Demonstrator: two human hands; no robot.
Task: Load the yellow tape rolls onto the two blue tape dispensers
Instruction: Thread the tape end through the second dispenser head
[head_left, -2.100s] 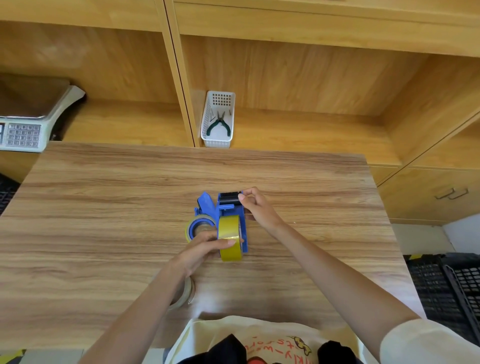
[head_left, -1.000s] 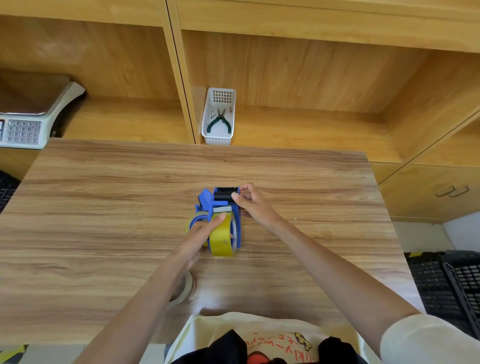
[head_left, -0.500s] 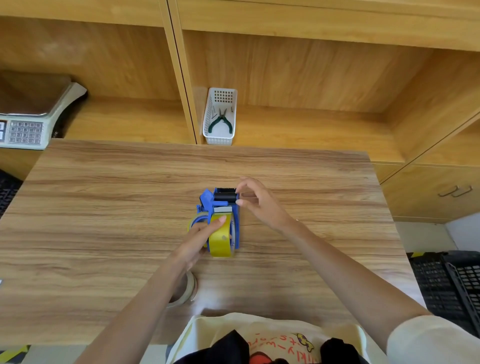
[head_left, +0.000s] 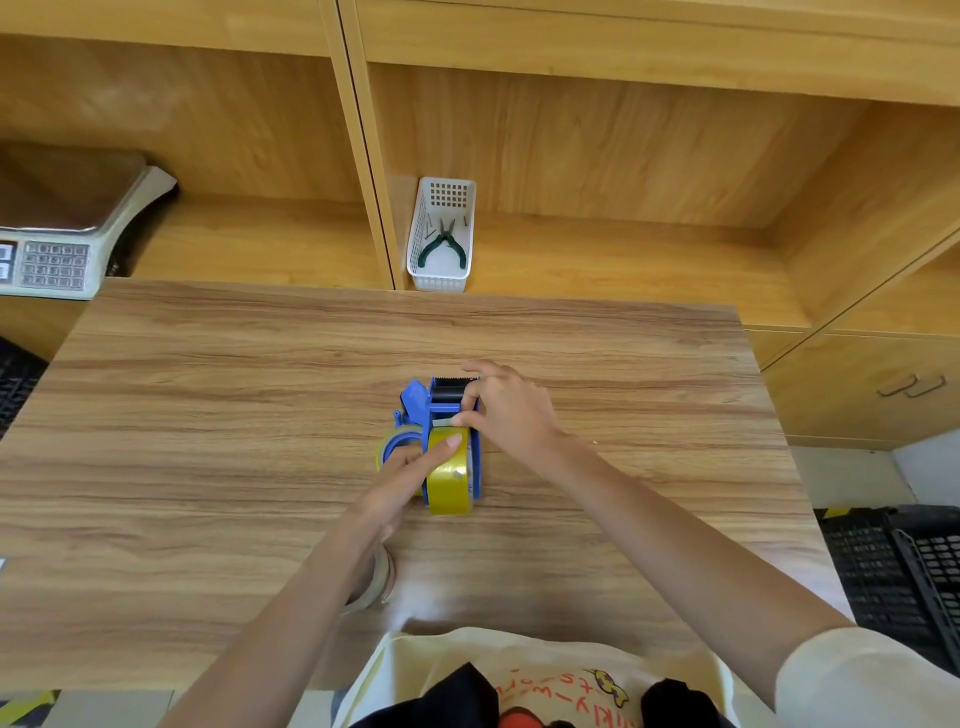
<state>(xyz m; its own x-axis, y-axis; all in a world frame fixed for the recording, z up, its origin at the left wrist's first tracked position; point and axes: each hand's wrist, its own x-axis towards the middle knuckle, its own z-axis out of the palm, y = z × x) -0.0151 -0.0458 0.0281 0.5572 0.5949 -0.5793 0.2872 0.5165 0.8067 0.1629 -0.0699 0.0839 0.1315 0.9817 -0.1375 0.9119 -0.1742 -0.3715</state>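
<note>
A blue tape dispenser (head_left: 475, 467) stands upright in the middle of the wooden table (head_left: 208, 441), with a yellow tape roll (head_left: 449, 480) mounted in it. My left hand (head_left: 402, 475) lies beside the roll, one straight finger pressing on its top. My right hand (head_left: 511, 410) pinches the dispenser's front, thumb at the grey plate behind the black roller. A second blue dispenser (head_left: 413, 402) lies just left of the first, with another yellow roll (head_left: 387, 447) partly hidden by my left hand.
A pale, translucent tape ring (head_left: 382, 577) lies under my left forearm near the table's front edge. On the shelf behind stand a white basket (head_left: 441, 275) holding pliers and, at far left, a weighing scale (head_left: 57, 260). Black crates (head_left: 898, 561) sit on the floor at right.
My right hand has shifted on the dispenser's front, its thumb coming down to the grey plate. My left finger stays on top of the roll, and the dispenser stands more upright than 2 s ago.
</note>
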